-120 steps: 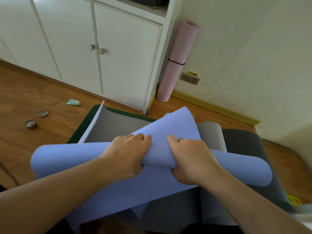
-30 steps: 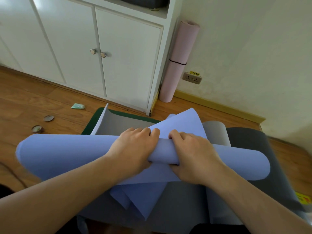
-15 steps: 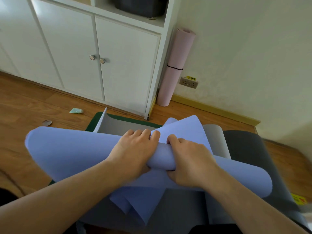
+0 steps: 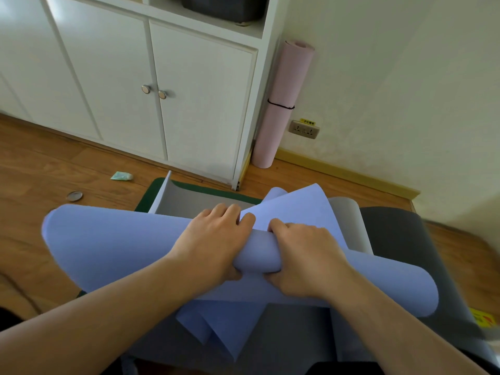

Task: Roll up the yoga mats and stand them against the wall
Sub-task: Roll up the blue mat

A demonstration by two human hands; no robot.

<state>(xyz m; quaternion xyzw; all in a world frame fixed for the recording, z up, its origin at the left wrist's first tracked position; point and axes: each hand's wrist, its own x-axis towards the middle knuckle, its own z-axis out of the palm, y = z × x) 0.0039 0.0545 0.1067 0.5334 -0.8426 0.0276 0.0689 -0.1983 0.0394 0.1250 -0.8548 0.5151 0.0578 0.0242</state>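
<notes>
A wooden floor [image 4: 40,169] runs up to a white cupboard [image 4: 189,98] and a pale wall [image 4: 392,77]. Right of the cupboard a rolled pink mat [image 4: 281,104] stands against the wall. In front of the cupboard, the left hand [image 4: 213,244] and right hand [image 4: 305,258] curl side by side around a half-rolled blue mat [image 4: 108,244], above grey mats [image 4: 400,239]. A dark bin [image 4: 224,6] sits on the cupboard's shelf, contents hidden.

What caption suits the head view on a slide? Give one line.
Both hands, left hand and right hand, grip a half-rolled blue yoga mat; a rolled pink mat already stands against the wall.
</notes>
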